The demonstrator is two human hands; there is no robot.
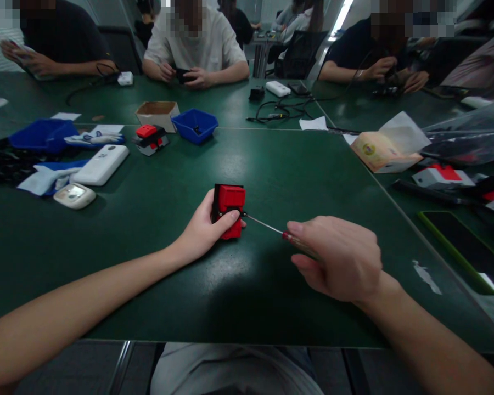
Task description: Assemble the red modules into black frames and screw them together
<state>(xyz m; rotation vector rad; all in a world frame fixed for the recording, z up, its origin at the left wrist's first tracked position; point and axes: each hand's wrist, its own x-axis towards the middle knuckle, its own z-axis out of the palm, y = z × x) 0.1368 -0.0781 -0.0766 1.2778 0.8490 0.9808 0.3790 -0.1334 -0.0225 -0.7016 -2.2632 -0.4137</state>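
My left hand (203, 222) grips a small red and black block-shaped part (232, 197) just above the green table (160, 296), its thumb lying across the red front. In my right hand (340, 258) is a screwdriver (265, 224), its handle wrapped by the fingers. The thin shaft points left, and its tip meets the right side of the red and black part, near a small dark spot by my left thumb. Whether a screw sits under the tip is too small to tell.
Ahead stand a blue bin (195, 126), a cardboard box (156, 114) and a red-and-grey device (150, 140). A white power bank (101, 164) lies left. At right are a phone (463, 249) and an opened paper packet (385, 151). Several people sit across the table.
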